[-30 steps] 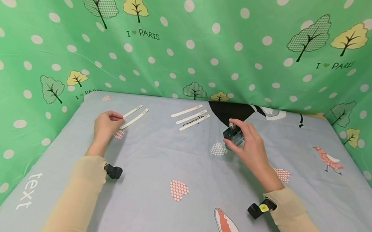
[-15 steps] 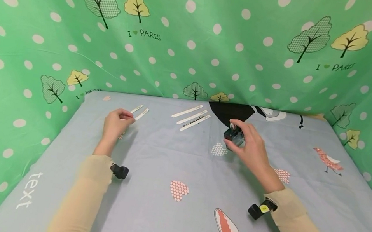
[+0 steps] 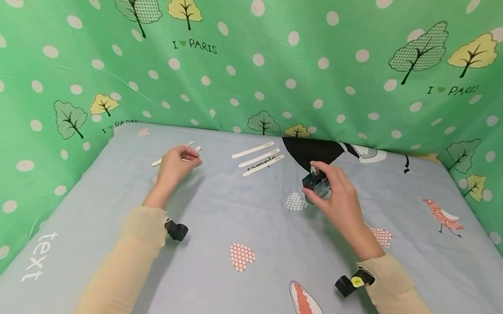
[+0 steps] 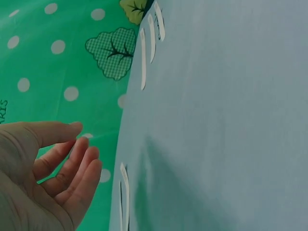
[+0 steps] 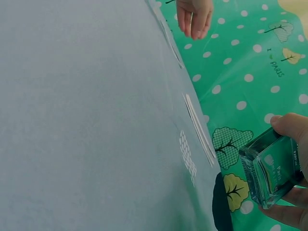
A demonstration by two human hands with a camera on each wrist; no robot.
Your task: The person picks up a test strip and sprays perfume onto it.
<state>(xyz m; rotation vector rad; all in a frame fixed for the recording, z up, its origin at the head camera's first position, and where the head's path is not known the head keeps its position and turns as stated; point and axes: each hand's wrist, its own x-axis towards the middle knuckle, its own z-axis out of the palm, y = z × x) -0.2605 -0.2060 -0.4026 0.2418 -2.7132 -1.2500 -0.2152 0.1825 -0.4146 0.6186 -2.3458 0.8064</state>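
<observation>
My right hand point(image 3: 330, 188) grips a small square bottle of clear glass point(image 3: 317, 182), held just above the cloth with the index finger over its top. The right wrist view shows the bottle point(image 5: 272, 168) tilted, with printed lettering on its side. My left hand point(image 3: 179, 161) hovers with loosely curled fingers over two white paper strips point(image 3: 155, 163) at the back left. In the left wrist view the left hand point(image 4: 57, 178) holds nothing, and the two strips point(image 4: 124, 197) lie flat beside it. Three more white strips point(image 3: 258, 157) lie between the hands.
The grey-blue printed sheet point(image 3: 243, 219) covers the table, with cartoon figures near the front edge. Green polka-dot cloth point(image 3: 266, 47) walls in the back and both sides. A black wrist camera point(image 3: 176, 230) sits under each forearm.
My left hand has slid right and slightly away from me along the two strips, uncovering the near end of one. The right hand and bottle have stayed put.
</observation>
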